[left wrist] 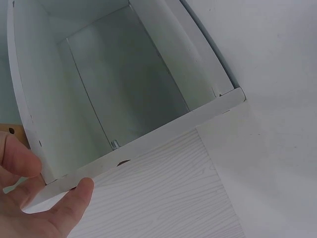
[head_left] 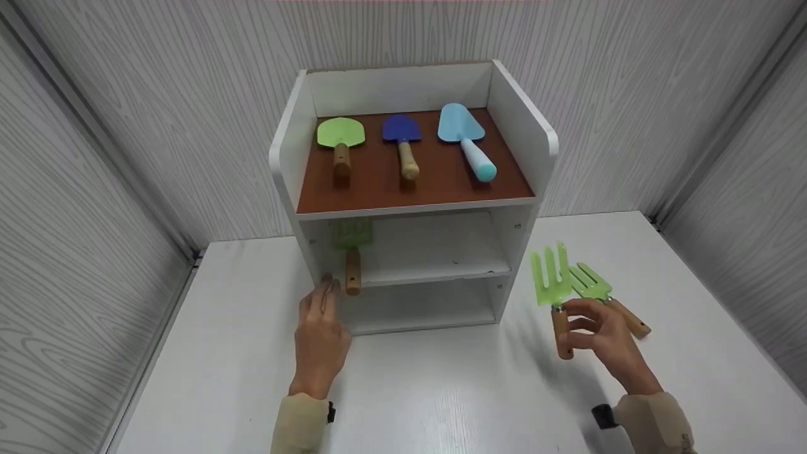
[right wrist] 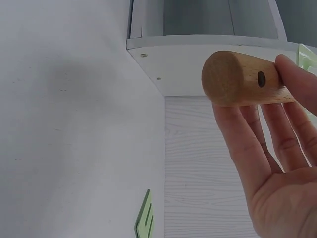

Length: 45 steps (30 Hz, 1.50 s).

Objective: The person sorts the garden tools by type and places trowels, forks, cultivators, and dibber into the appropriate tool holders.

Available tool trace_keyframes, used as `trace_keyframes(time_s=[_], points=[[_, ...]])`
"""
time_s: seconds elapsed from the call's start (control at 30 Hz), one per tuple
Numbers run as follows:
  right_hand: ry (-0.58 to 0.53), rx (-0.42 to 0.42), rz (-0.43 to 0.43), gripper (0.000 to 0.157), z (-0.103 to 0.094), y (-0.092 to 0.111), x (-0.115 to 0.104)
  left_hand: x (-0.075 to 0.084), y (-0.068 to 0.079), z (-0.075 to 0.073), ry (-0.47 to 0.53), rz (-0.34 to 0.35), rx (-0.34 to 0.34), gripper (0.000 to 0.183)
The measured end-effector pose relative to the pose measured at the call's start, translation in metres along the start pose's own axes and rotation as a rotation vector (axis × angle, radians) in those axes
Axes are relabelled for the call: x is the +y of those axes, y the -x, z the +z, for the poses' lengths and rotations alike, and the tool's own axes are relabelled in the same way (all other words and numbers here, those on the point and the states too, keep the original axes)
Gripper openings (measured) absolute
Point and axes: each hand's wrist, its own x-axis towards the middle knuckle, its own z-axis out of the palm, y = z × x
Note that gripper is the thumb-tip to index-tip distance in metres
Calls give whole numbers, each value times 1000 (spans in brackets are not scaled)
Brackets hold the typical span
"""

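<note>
My right hand pinches the wooden handle of a green toy garden fork between thumb and fingers. Its tines point away from me, right of the white shelf unit. Behind that hand, a second green slotted tool with a wooden handle lies on the table. The left hand touches the front edge of the unit's left side panel, its fingers fairly straight. Just beside it, a green slotted tool's wooden handle juts over the middle shelf's front edge, its head in the shade.
On the unit's brown top lie a green shovel, a dark blue shovel and a light blue shovel, handles toward me. The unit stands on a white table. Wood-grain panels enclose the back and sides.
</note>
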Motion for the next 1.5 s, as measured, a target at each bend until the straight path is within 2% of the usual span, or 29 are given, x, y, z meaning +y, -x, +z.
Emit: trace_keyframes(time_s=[0.43,1.03,1.5], points=[[18,26,-62,52,11,-3,-2,-1,0,1,10,17,21,56],[19,11,-178,47,28,-9,-11,-1,0,1,-5,36,17,56],[29,-88,-210,44,35,-12,-12,-1,1,1,-4,25,13,58]])
